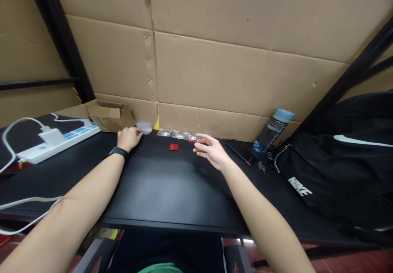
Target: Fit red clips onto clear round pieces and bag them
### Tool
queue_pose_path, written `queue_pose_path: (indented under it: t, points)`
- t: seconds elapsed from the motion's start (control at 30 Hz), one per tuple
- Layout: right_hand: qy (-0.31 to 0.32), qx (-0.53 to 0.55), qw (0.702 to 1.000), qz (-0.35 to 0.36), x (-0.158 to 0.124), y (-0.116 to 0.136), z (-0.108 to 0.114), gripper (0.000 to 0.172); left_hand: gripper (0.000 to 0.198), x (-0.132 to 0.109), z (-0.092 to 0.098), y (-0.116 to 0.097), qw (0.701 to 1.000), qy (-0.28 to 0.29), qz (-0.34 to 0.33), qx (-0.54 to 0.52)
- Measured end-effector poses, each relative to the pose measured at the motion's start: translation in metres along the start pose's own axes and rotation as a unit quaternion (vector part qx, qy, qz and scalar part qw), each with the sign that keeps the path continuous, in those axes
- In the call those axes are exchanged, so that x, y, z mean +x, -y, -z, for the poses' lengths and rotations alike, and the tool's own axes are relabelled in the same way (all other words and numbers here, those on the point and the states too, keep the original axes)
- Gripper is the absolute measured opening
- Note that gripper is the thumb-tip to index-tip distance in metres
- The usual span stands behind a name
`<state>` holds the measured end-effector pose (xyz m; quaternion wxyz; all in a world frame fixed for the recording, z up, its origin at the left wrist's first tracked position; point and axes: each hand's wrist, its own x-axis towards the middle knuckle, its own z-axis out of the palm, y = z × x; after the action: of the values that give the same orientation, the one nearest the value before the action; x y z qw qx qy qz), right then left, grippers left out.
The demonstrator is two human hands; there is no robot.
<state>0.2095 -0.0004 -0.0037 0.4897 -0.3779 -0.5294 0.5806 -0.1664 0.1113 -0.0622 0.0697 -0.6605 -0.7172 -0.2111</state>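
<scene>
My left hand [128,138], with a dark band on its wrist, is at the back left of the black table. Its fingers are curled, and their tips pinch the near edge of a pile of clear plastic bags [144,127]. Farther right, my right hand [211,151] has its fingers spread around the end of a row of small clear packets [178,134] with red and silvery contents. The fingertips are close to the rightmost packet [192,136]; contact is hard to make out. Between the hands lies a small heap of red cord-like pieces [174,146].
An open cardboard box [109,116] and a white power strip [61,144] with cables stand at left. On the right are a blue pen with a red end [238,154], small keychain-like metal pieces [262,167], a water bottle [272,130] and a black bag [344,166]. Cardboard panels [233,72] wall the back.
</scene>
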Motion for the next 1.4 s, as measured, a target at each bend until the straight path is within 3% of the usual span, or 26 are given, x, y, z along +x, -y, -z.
queue_pose_path:
  t: [0.2,0.4,0.53,0.63,0.77,0.83,0.93,1.0,1.17,1.3,1.4]
  points:
    - [-0.009,0.005,1.000,0.007,-0.001,0.005,0.003,0.050,0.043,0.000,0.007,-0.002,0.999,-0.033,0.014,-0.012]
    - [-0.014,0.002,1.000,0.014,0.000,0.007,0.005,0.050,0.041,-0.007,0.023,-0.019,0.996,-0.071,-0.024,-0.045]
    - [-0.022,-0.009,0.999,0.033,0.001,0.012,0.011,0.051,0.034,-0.022,0.046,-0.052,0.987,-0.121,-0.072,-0.079]
    - [-0.044,-0.022,0.997,0.051,0.003,0.018,0.018,0.051,0.026,-0.042,0.056,-0.094,0.963,-0.119,-0.201,-0.136]
    - [-0.072,-0.046,0.994,0.063,0.005,0.021,0.027,0.051,0.030,-0.085,0.055,-0.154,0.883,0.000,-0.428,-0.192]
    - [-0.075,-0.060,0.993,0.067,0.006,0.020,0.030,0.052,0.031,-0.106,0.053,-0.174,0.849,0.051,-0.487,-0.200]
    - [-0.083,-0.103,0.988,0.084,0.007,0.019,0.035,0.051,0.033,-0.127,0.055,-0.185,0.811,0.131,-0.540,-0.183]
    - [-0.093,-0.148,0.979,0.106,0.007,0.021,0.038,0.048,0.037,-0.133,0.059,-0.184,0.797,0.165,-0.558,-0.160]
    - [-0.075,-0.211,0.965,0.133,0.005,0.027,0.044,0.050,0.052,-0.140,0.064,-0.180,0.821,0.180,-0.531,-0.107]
    - [-0.060,-0.247,0.957,0.142,0.007,0.026,0.050,0.050,0.069,-0.141,0.062,-0.182,0.809,0.198,-0.541,-0.116]
    - [-0.057,-0.355,0.917,0.172,0.006,0.028,0.058,0.048,0.071,-0.141,0.060,-0.183,0.799,0.206,-0.548,-0.140]
